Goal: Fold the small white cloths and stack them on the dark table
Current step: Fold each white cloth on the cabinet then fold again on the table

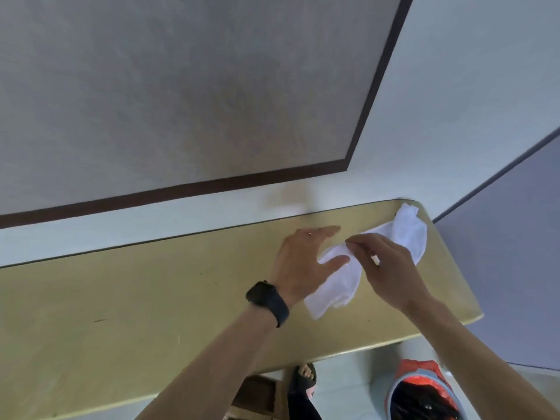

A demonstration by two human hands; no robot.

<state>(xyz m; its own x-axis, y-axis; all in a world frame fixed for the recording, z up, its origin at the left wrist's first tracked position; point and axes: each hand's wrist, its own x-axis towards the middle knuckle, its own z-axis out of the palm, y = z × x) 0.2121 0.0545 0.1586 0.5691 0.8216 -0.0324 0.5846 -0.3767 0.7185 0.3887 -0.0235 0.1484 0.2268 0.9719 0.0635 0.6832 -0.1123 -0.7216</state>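
Note:
A small white cloth (339, 286) lies crumpled near the right end of a tan table (151, 298). More white cloth (407, 234) is bunched at the table's far right corner; I cannot tell whether it is the same piece. My left hand (306, 259), with a black watch on the wrist, hovers flat with fingers spread, its thumb lying on the cloth. My right hand (385, 268) comes in from the right and pinches an edge of the cloth between thumb and fingertips.
The table's far edge meets a pale wall with a dark-framed grey panel (181, 86). Below the near edge are a sandalled foot (304, 378), a brown wooden box (257, 395) and a red and blue bin (421, 392). A grey partition (509, 253) stands right.

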